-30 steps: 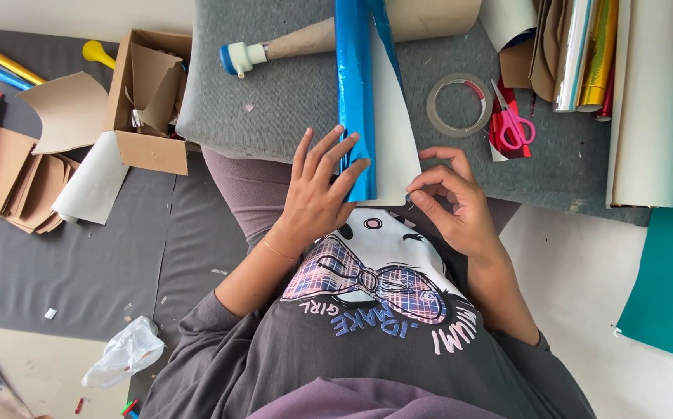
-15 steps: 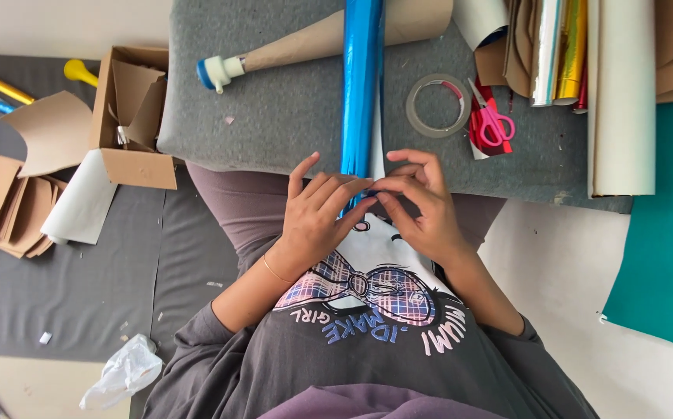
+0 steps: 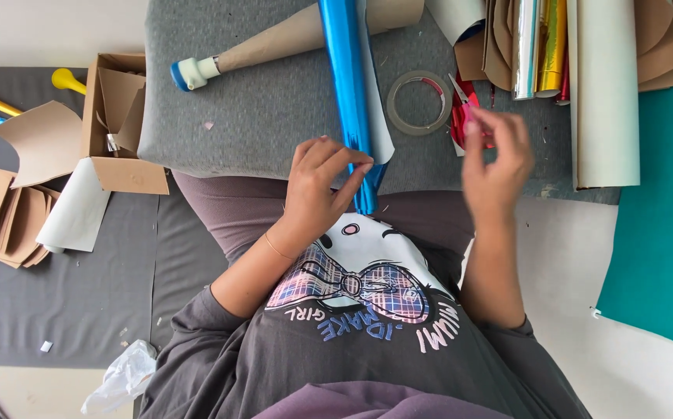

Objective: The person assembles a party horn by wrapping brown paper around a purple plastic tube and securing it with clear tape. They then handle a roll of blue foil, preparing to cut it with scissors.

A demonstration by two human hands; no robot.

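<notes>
Head view: left hand (image 3: 317, 182) pinches the blue foil roll (image 3: 348, 93) at its near end, pressing it to the grey board (image 3: 274, 109) so it stays wrapped. Right hand (image 3: 496, 159), blurred, fingers loosely spread and empty, hovers by red scissors (image 3: 461, 116) and tape ring (image 3: 419, 102).

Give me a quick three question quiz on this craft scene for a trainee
1. True or false: the left hand pinches the blue foil roll.
2. Which thing lies nearest the raised right hand? A) cardboard box B) red scissors C) plastic bag
3. Fill in: the tape ring lies on the grey ____.

Key:
1. True.
2. B, the red scissors, not the cardboard box or plastic bag.
3. Pad: the tape ring lies on the grey pad.
</notes>
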